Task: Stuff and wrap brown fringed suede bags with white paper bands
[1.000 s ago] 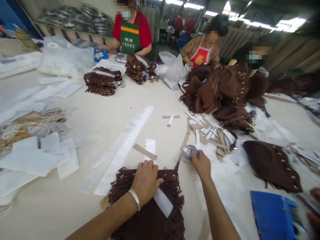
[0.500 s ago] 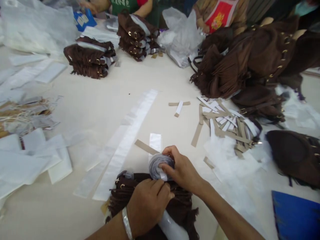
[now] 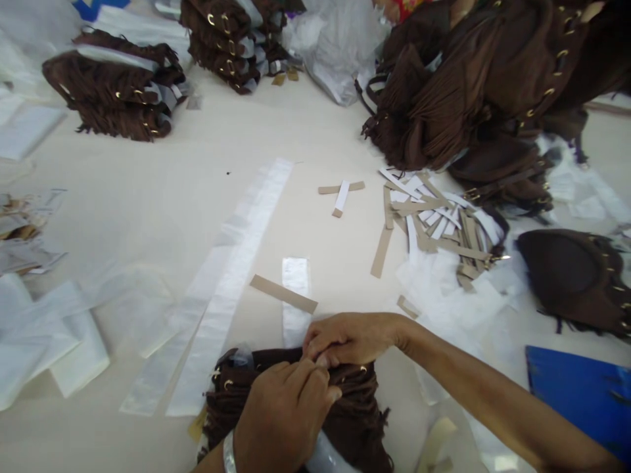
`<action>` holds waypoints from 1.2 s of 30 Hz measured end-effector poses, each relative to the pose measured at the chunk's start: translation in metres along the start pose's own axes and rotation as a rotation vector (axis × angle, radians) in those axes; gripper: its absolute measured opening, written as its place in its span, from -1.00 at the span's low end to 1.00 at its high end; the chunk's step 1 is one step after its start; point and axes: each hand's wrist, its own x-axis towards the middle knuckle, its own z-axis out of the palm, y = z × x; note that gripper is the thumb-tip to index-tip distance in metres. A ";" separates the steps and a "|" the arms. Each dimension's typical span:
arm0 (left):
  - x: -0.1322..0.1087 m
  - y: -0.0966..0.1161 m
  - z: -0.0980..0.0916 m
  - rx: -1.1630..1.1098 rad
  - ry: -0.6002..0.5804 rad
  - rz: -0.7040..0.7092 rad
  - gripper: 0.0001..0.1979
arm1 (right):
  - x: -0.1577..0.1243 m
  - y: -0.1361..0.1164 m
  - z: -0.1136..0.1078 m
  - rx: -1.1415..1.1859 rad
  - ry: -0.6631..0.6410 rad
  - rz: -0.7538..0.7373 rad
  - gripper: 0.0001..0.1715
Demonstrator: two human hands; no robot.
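Observation:
A dark brown fringed bag (image 3: 362, 420) with gold eyelets lies in front of me at the bottom of the view. My left hand (image 3: 286, 410), with a pale band at the wrist, is closed on the bag's upper part. Beside it, my right hand (image 3: 340, 338) bends over the bag's top edge with its fingers curled down; what those fingers hold is hidden. The two hands touch at the fingertips. A clear plastic-wrapped piece (image 3: 328, 453) shows on the bag below my left hand. A white strip (image 3: 296, 276) and a tan paper strip (image 3: 283, 293) lie just beyond.
Folded brown bags (image 3: 113, 85) are stacked at far left, others (image 3: 227, 49) at back centre. More brown bags (image 3: 473, 98) heap up at right behind loose paper strips (image 3: 438, 223). Long plastic strips (image 3: 236, 276) lie left of centre, and a blue sheet (image 3: 582, 401) at lower right.
The coiled grey-white roll that was in my right hand above the bag is out of sight. My right hand has lowered onto the bag's top edge, and the view has tilted downward.

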 end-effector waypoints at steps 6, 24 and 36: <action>0.001 -0.003 -0.007 -0.009 -0.006 -0.062 -0.87 | -0.006 -0.016 -0.007 0.011 0.071 -0.065 -0.70; 0.010 -0.021 0.000 -0.048 -0.047 0.001 -0.90 | 0.002 -0.007 0.013 -0.560 0.046 0.056 -0.65; -0.004 -0.028 0.023 -0.089 -0.097 -0.087 -0.80 | 0.003 -0.008 0.029 -0.566 0.095 0.242 -0.70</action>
